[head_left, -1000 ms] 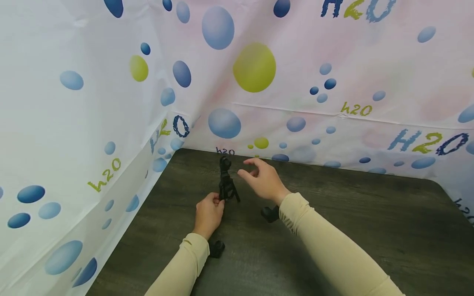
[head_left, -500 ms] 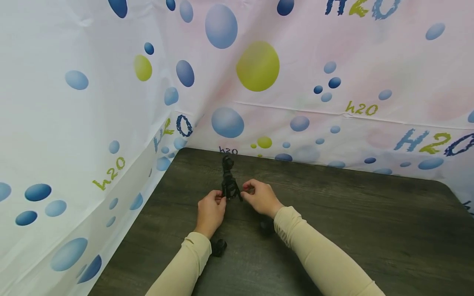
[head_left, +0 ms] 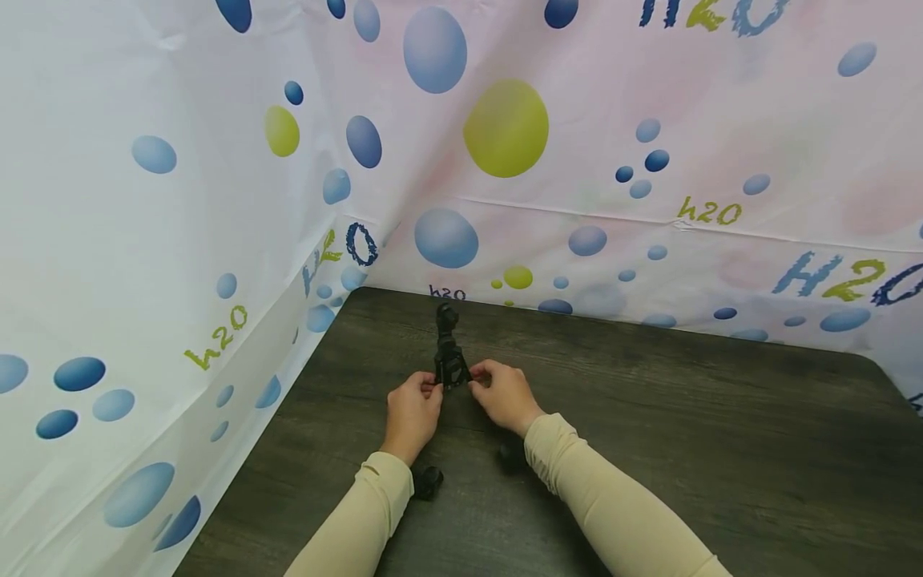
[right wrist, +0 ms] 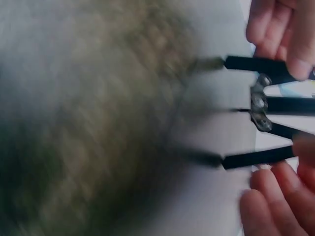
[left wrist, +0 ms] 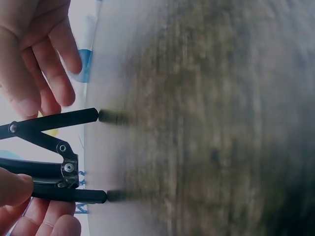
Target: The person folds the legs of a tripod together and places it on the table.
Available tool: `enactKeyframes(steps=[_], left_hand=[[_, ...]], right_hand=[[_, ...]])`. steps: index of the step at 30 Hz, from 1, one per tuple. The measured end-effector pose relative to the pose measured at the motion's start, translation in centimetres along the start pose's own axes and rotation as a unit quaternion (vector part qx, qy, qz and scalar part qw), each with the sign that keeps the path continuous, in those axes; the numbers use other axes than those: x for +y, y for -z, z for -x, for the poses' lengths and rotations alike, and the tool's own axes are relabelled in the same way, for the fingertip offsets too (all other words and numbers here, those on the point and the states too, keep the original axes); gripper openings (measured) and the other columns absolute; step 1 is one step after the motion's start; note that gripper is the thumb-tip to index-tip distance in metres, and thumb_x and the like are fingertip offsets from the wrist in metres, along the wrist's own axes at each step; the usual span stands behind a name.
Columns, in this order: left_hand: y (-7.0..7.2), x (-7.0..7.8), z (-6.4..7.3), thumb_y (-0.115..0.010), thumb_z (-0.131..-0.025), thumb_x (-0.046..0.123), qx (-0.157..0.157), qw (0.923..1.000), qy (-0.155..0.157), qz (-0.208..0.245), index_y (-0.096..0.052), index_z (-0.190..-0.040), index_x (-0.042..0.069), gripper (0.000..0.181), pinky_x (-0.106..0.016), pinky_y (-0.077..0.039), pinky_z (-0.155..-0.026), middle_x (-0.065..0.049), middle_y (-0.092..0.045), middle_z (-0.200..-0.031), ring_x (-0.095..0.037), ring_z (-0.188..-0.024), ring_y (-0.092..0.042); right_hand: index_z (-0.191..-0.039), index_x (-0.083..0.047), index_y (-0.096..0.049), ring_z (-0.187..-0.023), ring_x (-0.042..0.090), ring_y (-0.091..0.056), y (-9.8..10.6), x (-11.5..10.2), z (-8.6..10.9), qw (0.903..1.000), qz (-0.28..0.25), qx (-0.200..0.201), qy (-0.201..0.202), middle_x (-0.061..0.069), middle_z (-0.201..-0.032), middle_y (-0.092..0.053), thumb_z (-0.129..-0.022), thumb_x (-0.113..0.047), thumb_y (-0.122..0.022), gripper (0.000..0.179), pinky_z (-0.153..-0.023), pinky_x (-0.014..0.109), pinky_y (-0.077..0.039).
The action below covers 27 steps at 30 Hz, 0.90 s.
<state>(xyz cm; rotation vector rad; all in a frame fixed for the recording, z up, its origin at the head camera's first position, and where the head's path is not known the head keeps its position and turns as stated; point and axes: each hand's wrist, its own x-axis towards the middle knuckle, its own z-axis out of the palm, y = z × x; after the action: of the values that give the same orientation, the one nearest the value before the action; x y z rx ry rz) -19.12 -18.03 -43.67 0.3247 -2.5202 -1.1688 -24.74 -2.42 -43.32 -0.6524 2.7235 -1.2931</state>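
Note:
A small black tripod (head_left: 447,346) stands upright on the dark wooden table (head_left: 649,417), its legs spread. My left hand (head_left: 414,413) pinches the leg on the left side. On the opposite side, my right hand (head_left: 505,397) grips another leg between thumb and fingers. The left wrist view shows the black legs (left wrist: 69,119) with round rivets and a hinged brace (left wrist: 70,167) at the centre column. In the right wrist view the tips of the legs (right wrist: 258,156) point toward the blurred tabletop.
A small black object (head_left: 429,483) lies beside the left sleeve. Another dark object (head_left: 512,457) is by the right cuff, partly in shadow. White sheeting with bubble prints (head_left: 505,128) rises behind the table and along its left edge.
My right hand has come down and left from beside the tripod's upper part to its right leg, which it now grips. My left hand keeps its hold on the left leg.

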Motion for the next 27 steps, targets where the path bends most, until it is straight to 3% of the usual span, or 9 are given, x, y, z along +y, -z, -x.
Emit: enactKeyframes(steps=[6,12,27], left_hand=[[-0.1,0.0,0.0,-0.070,-0.093,0.008,-0.002,1.0000,0.007,-0.001,-0.072,-0.100,-0.002,0.012,-0.037,-0.058,-0.069,-0.011,-0.073,-0.090,-0.022,-0.082,-0.072],[-0.1,0.0,0.1,-0.071,-0.093,0.009,0.006,0.9999,0.001,-0.013,-0.072,-0.097,-0.001,0.010,-0.038,-0.058,-0.066,-0.010,-0.073,-0.086,-0.023,-0.078,-0.071],[0.1,0.0,0.0,-0.071,-0.093,0.008,0.002,0.9998,-0.001,-0.017,-0.072,-0.094,0.000,0.008,-0.038,-0.057,-0.064,-0.010,-0.073,-0.084,-0.022,-0.075,-0.071]], right_hand=[[-0.103,-0.005,-0.073,-0.085,0.021,-0.070,-1.1,0.0,0.1,0.9980,0.023,0.060,-0.003,0.005,-0.092,-0.073,-0.095,-0.011,-0.069,0.011,-0.076,0.039,-0.056],[-0.095,-0.007,-0.074,-0.077,0.018,-0.069,-1.6,0.2,-0.1,0.9952,0.026,0.094,0.006,0.002,-0.084,-0.072,-0.094,-0.012,-0.071,0.007,-0.071,0.037,-0.055],[-0.094,-0.007,-0.074,-0.076,0.018,-0.069,-1.9,0.0,-0.2,0.9945,0.018,0.103,-0.005,0.002,-0.083,-0.072,-0.093,-0.012,-0.072,0.006,-0.071,0.037,-0.055]])
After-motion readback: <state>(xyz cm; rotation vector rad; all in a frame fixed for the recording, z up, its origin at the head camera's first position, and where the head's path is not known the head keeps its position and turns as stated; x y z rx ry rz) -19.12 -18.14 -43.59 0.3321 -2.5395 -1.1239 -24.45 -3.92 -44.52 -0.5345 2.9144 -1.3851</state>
